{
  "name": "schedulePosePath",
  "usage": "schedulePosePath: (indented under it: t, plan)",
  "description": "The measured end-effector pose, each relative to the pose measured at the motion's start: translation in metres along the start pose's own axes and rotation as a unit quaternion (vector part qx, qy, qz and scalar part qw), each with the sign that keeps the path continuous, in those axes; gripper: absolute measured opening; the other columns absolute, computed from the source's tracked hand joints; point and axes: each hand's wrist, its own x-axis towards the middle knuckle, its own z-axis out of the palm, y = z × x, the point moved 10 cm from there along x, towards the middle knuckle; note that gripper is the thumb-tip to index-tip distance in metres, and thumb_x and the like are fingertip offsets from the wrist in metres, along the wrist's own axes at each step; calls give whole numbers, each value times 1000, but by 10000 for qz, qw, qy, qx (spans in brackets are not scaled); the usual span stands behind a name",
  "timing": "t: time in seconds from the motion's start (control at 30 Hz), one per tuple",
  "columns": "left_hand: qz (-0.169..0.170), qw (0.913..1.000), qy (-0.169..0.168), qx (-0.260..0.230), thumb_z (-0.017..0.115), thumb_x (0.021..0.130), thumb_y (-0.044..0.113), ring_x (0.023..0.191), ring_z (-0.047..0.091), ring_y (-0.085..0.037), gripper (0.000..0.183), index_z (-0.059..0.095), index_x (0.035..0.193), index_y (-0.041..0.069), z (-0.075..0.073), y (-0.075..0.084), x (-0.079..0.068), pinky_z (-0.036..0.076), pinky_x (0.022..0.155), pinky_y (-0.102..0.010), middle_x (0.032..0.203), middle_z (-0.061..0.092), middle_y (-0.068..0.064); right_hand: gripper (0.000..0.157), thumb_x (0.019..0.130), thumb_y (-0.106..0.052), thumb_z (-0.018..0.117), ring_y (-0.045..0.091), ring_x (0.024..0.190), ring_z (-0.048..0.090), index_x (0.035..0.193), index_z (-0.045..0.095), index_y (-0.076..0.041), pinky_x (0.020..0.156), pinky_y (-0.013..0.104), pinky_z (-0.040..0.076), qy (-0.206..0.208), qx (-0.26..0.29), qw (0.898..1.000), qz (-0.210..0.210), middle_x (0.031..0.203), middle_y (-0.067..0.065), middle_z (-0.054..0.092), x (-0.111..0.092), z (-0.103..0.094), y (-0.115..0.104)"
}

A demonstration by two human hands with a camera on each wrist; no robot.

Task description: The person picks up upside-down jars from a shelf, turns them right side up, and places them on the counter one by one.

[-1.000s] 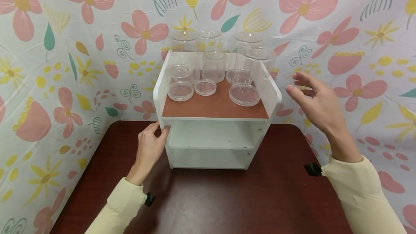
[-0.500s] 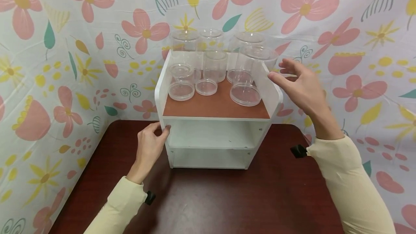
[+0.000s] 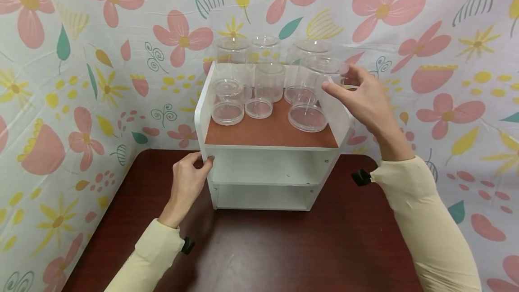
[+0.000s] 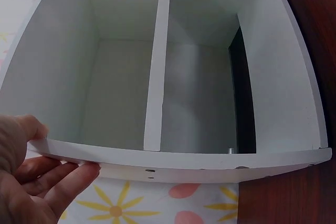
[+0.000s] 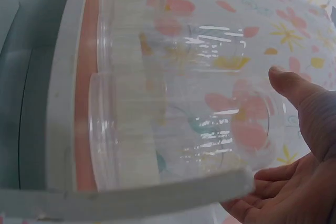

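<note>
A small white shelf unit (image 3: 270, 166) carries several clear jars on its brown top. My left hand (image 3: 187, 186) pinches the unit's left side panel, thumb on the front edge and fingers along the outer face, as the left wrist view shows close up on the panel (image 4: 173, 160). Over the top right of the unit, my right hand (image 3: 366, 102) is spread around the upper end of the large front right jar (image 3: 312, 89). In the right wrist view the thumb (image 5: 291, 85) and curved fingers stand at either side of that jar's end, with a gap showing at the thumb.
Behind stand more clear jars (image 3: 269, 80), and a shorter jar (image 3: 227, 102) sits at the front left. The raised right side panel (image 3: 338, 114) lies beside the front right jar. The unit stands on a dark red table (image 3: 259, 251) before a flowered cloth (image 3: 134, 57).
My right hand has moved left and inward, from outside the unit to around the top of the front right jar. The left hand keeps its grip on the side panel.
</note>
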Motion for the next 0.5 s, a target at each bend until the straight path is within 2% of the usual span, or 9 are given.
schedulePosePath:
  t: [0.03, 0.07, 0.13, 0.23, 0.27, 0.3, 0.37, 0.5]
  plan:
    - [-7, 10000, -9, -1, 77, 94, 17, 87, 71, -29, 23, 79, 109, 0, 0, 0, 0, 56, 73, -45, 104, 76, -16, 82, 89, -56, 75, 30, 133, 53, 155, 46, -16, 107, 50, 44, 7, -44, 10000, 46, 146, 13, 54, 1, 0, -1]
    - [-20, 10000, -22, -5, 77, 94, 17, 87, 71, -29, 23, 79, 109, 0, 0, 0, 0, 56, 73, -45, 104, 76, -16, 77, 88, -57, 75, 28, 129, 55, 149, 51, -16, 103, 47, 45, 35, -86, 9999, 54, 140, 12, 57, 3, 1, -3]
    - [-33, 10000, -36, -8, 77, 94, 18, 86, 71, -29, 23, 79, 109, 1, 1, -1, 0, 55, 72, -44, 104, 76, -15, 85, 87, -60, 75, 28, 133, 52, 152, 47, -14, 105, 49, 44, 24, -191, 9997, 134, 142, 14, 55, 6, 2, -6]
    - [-21, 10000, -28, 4, 77, 94, 18, 80, 68, -27, 23, 79, 110, 1, 1, -1, 0, 53, 68, -41, 104, 76, -15, 82, 84, -62, 76, 29, 133, 50, 141, 50, -9, 104, 51, 43, 32, -283, 9994, 185, 138, 14, 55, 9, 5, -10]
    - [-12, 10000, -19, 18, 77, 94, 18, 78, 67, -26, 24, 79, 110, 1, 1, -1, 0, 53, 67, -40, 104, 76, -15, 78, 84, -62, 77, 28, 131, 51, 136, 51, -8, 102, 50, 44, 34, -248, 9995, 173, 135, 13, 56, 10, 7, -12]
    - [8, 10000, -5, 38, 77, 94, 18, 75, 66, -25, 24, 79, 110, 1, 1, -1, 0, 51, 66, -39, 104, 76, -15, 81, 84, -61, 77, 29, 131, 51, 139, 49, -9, 102, 50, 44, 30, -223, 9996, 183, 137, 14, 55, 11, 8, -13]
    - [42, 10000, 21, 68, 77, 94, 17, 70, 63, -25, 23, 79, 110, 0, 0, 0, -1, 49, 63, -37, 103, 76, -15, 75, 84, -60, 78, 28, 120, 55, 130, 51, -7, 93, 46, 45, 80, -171, 9997, 143, 128, 12, 58, 13, 10, -15]
    - [83, 9999, 37, 75, 77, 94, 17, 66, 60, -24, 22, 79, 109, 0, 0, 1, -1, 48, 61, -36, 101, 76, -14, 91, 84, -57, 79, 29, 117, 54, 146, 44, -2, 93, 45, 46, 61, -50, 9997, 220, 135, 17, 55, 16, 13, -16]
